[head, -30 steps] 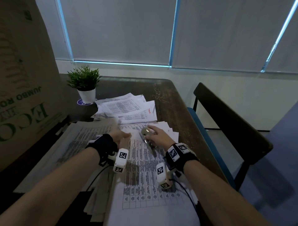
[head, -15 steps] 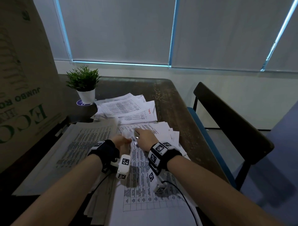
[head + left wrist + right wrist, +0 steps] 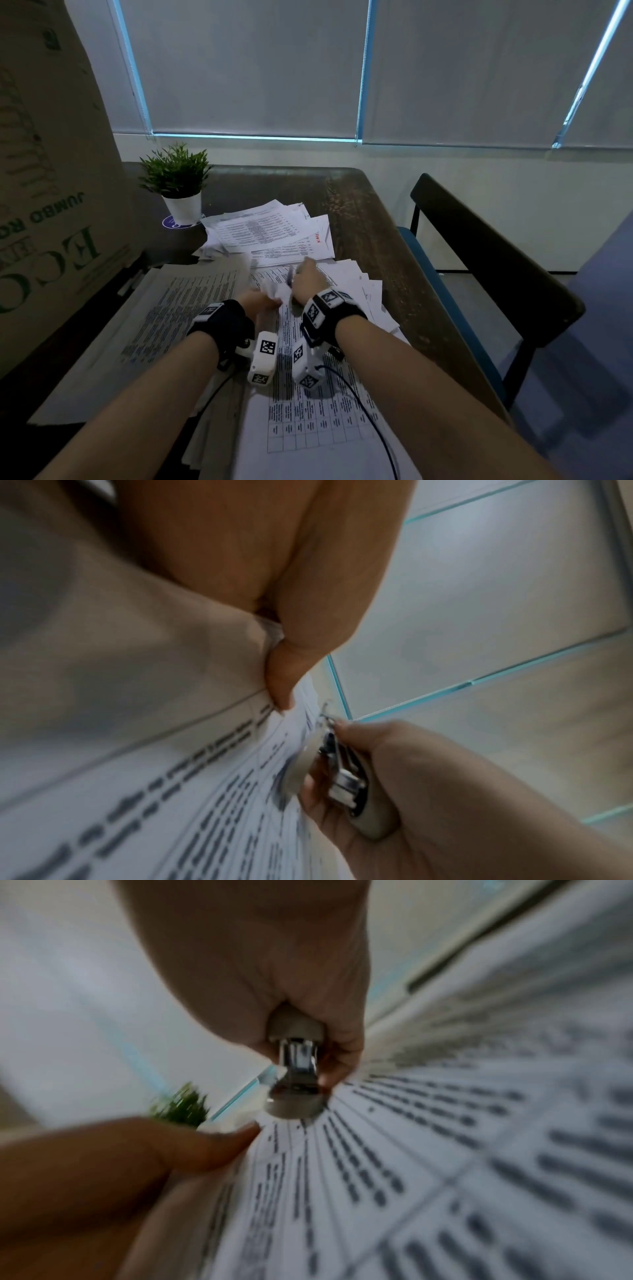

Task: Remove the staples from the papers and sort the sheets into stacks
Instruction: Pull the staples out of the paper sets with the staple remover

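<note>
A stapled set of printed table sheets [image 3: 308, 394] lies in front of me on the desk. My left hand [image 3: 260, 301] pinches its lifted top corner [image 3: 294, 715], thumb on top. My right hand [image 3: 308, 281] grips a metal staple remover [image 3: 342, 772], also seen end-on in the right wrist view [image 3: 294, 1085]. The remover's tip sits at the corner, right beside the left thumb [image 3: 212, 1148]. A small bent staple [image 3: 327, 710] shows at the tip. More sheets fan out under the set on the right [image 3: 363, 287].
A loose pile of sheets [image 3: 270, 233] lies farther back. A large printed sheet [image 3: 164, 325] covers the desk's left part. A potted plant [image 3: 178, 185] stands at the back left, a cardboard box [image 3: 44, 205] on the left, a chair [image 3: 479, 260] on the right.
My right hand has moved left with the staple remover to the paper's top corner and turned. My left hand has lifted and pinched that corner.
</note>
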